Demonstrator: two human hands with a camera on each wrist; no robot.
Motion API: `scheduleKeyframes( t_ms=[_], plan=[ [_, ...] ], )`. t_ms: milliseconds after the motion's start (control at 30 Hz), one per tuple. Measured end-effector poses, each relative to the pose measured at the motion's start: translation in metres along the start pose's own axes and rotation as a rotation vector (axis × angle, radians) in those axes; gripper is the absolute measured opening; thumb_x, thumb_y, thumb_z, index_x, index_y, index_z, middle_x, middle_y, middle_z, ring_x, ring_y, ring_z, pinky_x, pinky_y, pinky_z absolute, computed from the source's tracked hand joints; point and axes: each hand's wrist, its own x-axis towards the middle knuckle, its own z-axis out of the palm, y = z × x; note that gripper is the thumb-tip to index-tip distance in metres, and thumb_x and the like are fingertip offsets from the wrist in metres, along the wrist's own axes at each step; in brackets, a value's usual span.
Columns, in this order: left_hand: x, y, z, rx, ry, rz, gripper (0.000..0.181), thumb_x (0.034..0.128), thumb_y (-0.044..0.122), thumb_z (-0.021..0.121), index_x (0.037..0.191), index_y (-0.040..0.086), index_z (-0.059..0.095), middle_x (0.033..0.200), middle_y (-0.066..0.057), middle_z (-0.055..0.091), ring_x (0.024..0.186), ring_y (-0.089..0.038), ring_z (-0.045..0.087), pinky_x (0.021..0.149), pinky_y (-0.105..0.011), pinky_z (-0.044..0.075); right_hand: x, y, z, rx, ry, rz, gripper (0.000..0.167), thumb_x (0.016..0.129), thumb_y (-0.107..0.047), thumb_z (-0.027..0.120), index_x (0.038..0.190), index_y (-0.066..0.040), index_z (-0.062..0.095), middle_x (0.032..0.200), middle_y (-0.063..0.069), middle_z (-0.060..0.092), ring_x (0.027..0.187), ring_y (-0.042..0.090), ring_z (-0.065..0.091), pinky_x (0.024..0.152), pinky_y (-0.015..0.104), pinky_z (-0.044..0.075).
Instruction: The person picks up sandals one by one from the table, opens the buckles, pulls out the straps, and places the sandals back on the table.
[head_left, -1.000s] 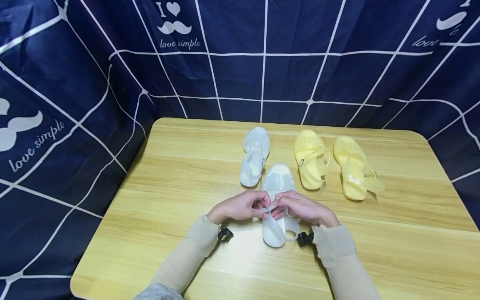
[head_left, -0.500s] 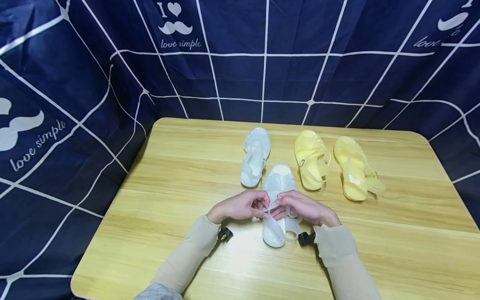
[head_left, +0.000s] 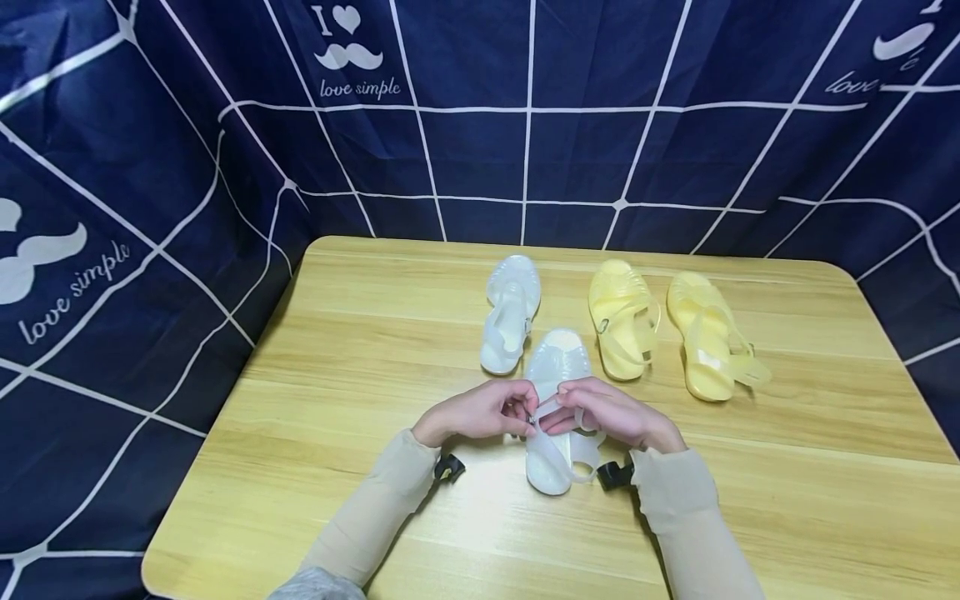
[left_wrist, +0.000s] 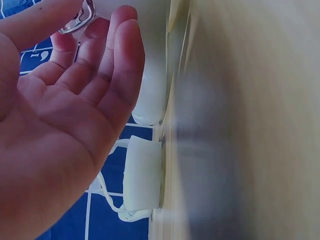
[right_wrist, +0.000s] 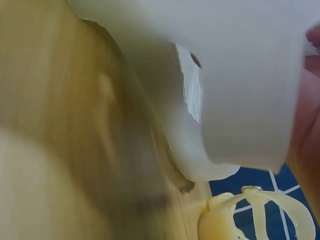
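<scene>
**A Wooden Table [head_left: 337, 358] Before Dark Blue Cloth [head_left: 472, 158]**

The table has a top of light yellow wood pattern, and its grain runs mostly from side to side. 3 of its corners are visible in the head view, and all 3 are rounded. Behind the table, and also on its left and right, the cloth hangs like walls, with some creases. White lines [head_left: 528, 108] make a grid of large squares on it; at the sides they bend with the folds. On the upper left of the back part are printed an "I", a heart [head_left: 347, 18], a moustache [head_left: 362, 56] and the words "love simple" [head_left: 360, 87]. 2 more such prints are seen only partly, 1 at the left edge and 1 at the upper right. The light is bright, and a white shine [head_left: 487, 521] lies near the front of the tabletop.
</scene>
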Motion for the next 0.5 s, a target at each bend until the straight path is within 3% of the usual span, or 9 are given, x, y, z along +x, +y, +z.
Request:
scheduleKeyframes(
  t_ms=[233,500],
  plan=[
    [0.0001,-0.0004,-0.0007,-0.030,-0.005,-0.001,0.020,0.0836,0.003,0.072,0.093,0.002,0.053,0.083,-0.006,0.059,0.076,-0.005,0.056,0.072,-0.021,0.052,-0.0005,0.0007,-0.0016,0.046,-0.008,-0.004,0.033,0.102,-0.014,0.034,0.106,0.013,0.053,0.116,0.017,0.067,0.105,0.022,0.068,0.096,0.041,0.051],
    [-0.0004,-0.0002,-0.0017,-0.037,-0.004,0.010,0.021,0.0828,0.003,0.072,0.092,0.001,0.053,0.082,-0.006,0.059,0.075,-0.005,0.056,0.071,-0.020,0.052,0.0007,0.0062,-0.0066,0.139,-0.098,-0.097,0.029,0.103,-0.006,0.031,0.105,0.012,0.053,0.117,0.015,0.067,0.107,0.023,0.067,0.098,0.041,0.050]
  ],
)
